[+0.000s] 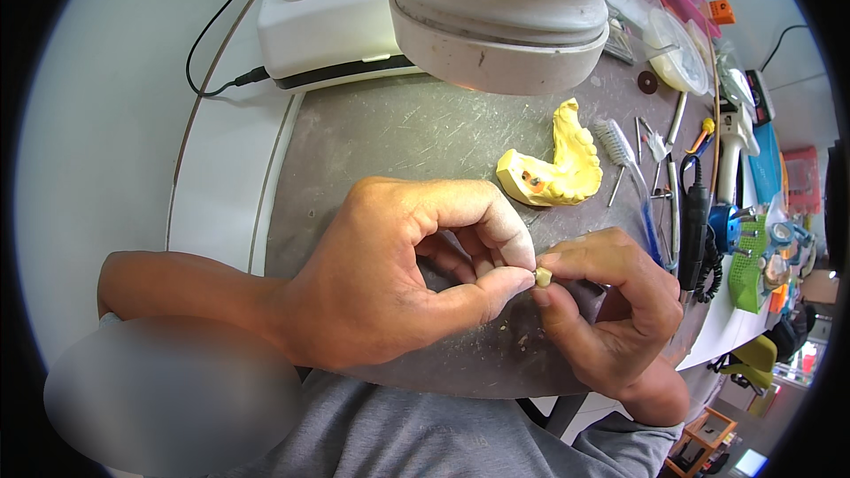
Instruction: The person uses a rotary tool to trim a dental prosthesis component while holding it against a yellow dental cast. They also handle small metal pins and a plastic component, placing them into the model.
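My left hand (pixel 372 274) has thumb and forefinger pinched beside a small pale yellow crown-like piece (pixel 544 277); anything between those fingertips is too small to make out. My right hand (pixel 620 301) grips this piece with thumb and forefinger. Beyond them, a yellow dental cast (pixel 571 173) lies on the grey work surface (pixel 328 142), with a dark spot near its left end. To its right are a white-bristled brush (pixel 615 142) and thin metal instruments.
A white ribbed nozzle (pixel 500 35) hangs over the back, beside a white machine (pixel 328 9) with a cable. A black handpiece (pixel 695 230), blue tool holder (pixel 728 228), green rack (pixel 748 274) and plastic containers crowd the right side. A yellow-green chair (pixel 753 358) stands beyond.
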A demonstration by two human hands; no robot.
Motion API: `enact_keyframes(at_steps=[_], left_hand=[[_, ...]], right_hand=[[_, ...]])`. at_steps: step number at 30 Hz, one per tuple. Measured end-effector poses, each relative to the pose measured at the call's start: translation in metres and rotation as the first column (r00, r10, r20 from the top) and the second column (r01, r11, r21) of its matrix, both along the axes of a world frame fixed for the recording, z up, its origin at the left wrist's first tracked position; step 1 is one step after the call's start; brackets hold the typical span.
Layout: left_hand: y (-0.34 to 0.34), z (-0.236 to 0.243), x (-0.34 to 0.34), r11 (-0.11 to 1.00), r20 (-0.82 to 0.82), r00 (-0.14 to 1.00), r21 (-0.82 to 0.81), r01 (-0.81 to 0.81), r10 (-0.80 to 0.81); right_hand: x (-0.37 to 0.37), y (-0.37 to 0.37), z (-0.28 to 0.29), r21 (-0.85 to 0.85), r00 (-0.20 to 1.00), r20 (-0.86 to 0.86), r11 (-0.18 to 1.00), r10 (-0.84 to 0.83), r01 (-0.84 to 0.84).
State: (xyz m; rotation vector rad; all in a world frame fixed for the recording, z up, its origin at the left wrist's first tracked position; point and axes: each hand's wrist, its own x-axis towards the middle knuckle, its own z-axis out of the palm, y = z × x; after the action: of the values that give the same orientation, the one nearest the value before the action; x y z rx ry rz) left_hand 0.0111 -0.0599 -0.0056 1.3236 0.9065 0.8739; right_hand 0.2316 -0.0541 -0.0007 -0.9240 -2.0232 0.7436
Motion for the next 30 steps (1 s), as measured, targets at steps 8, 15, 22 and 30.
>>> enact_keyframes(at_steps=[8,15,22,30], left_hand=[[0.0013,0.0004,-0.0020,0.999,-0.002,0.999,0.007,0.032,-0.032],[-0.0001,-0.0010,-0.0002,0.999,-0.023,1.000,0.033,0.008,-0.008],[-0.0001,0.0000,0.0004,1.000,0.002,1.000,-0.004,0.011,-0.011],[-0.0010,0.0007,-0.0002,0.994,-0.056,0.998,0.108,-0.007,0.014]], right_hand=[[0.0001,-0.0011,-0.0025,-0.003,0.999,-0.019,1.000,-0.026,0.026],[0.0001,-0.0004,-0.0009,0.007,1.000,-0.005,1.000,-0.006,0.006],[0.0003,-0.0010,0.0007,0.036,1.000,0.011,0.999,-0.011,0.010],[-0.0009,-0.0023,0.0018,-0.064,1.000,-0.030,0.998,-0.002,0.000]])
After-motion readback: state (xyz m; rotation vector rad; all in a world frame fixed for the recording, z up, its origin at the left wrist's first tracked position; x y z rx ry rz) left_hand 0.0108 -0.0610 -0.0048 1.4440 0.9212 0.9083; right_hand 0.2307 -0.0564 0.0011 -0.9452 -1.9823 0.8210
